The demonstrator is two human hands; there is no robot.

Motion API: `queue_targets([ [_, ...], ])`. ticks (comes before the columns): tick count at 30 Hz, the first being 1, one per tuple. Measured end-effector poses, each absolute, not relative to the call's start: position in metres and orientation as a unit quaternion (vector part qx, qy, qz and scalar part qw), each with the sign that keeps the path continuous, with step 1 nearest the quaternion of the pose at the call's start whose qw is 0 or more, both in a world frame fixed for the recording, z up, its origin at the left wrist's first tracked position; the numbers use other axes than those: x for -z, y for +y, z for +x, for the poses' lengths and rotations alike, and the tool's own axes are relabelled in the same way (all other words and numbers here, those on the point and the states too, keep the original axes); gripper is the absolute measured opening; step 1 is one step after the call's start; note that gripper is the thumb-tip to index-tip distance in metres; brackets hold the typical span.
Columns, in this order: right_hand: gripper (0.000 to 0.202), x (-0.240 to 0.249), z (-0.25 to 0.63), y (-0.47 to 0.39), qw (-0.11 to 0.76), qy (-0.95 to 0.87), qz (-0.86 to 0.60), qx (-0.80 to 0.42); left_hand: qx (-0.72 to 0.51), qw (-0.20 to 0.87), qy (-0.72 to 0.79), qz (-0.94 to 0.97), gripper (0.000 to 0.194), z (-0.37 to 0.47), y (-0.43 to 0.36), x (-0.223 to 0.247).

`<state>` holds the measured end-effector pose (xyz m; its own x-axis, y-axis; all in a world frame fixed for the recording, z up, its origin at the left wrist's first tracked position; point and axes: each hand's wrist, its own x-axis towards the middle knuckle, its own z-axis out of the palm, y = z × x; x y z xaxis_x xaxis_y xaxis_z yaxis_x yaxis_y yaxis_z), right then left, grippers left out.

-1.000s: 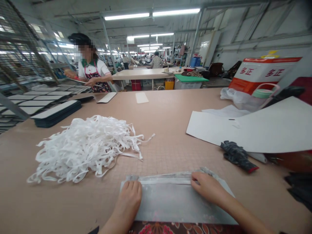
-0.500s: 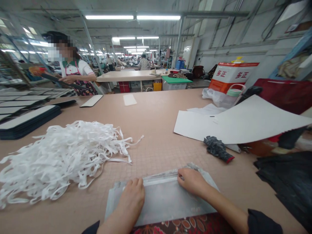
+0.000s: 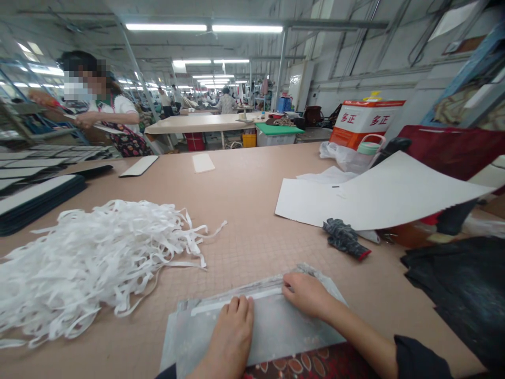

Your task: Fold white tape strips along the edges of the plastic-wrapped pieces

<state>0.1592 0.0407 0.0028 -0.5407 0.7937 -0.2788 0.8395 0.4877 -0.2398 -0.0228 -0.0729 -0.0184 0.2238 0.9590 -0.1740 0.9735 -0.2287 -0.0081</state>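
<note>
A stack of greyish, see-through sheets (image 3: 272,326) lies at the table's near edge. Along its upper part runs a narrow white strip (image 3: 209,306). My left hand (image 3: 232,331) rests palm down on the sheets, fingers side by side with their tips on the strip, not wrapped round it. Farther right, my right hand (image 3: 305,295) has its fingers curled in at the strip's right end, thumb and forefinger closed on it; the fingertips are partly hidden. Beneath the sheets' near edge shows a dark red patterned cloth (image 3: 300,363).
A heap of white ribbons (image 3: 102,263) lies to the left, with stacked dark-edged panels (image 3: 39,202) behind it. At right are a dark glove (image 3: 345,238), a large white sheet (image 3: 379,195) and black material (image 3: 453,295). A co-worker (image 3: 114,121) stands at far left holding a panel.
My left hand has slid right along the strip, toward my right hand, and the strip's left part now shows. My right hand stays at about the same place on the sheets.
</note>
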Motion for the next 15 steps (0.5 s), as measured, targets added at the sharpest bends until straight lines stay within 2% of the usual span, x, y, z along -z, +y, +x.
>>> queue_targets([
  [9,0.023,-0.003,0.157,0.044,0.080,0.856,0.479,0.175,0.098,0.056,0.612,0.783,0.052,-0.016,-0.061,0.000],
  [15,0.025,0.002,0.155,0.041,0.073,0.868,0.472,0.139,0.112,0.075,0.608,0.782,0.047,-0.010,-0.055,-0.005],
])
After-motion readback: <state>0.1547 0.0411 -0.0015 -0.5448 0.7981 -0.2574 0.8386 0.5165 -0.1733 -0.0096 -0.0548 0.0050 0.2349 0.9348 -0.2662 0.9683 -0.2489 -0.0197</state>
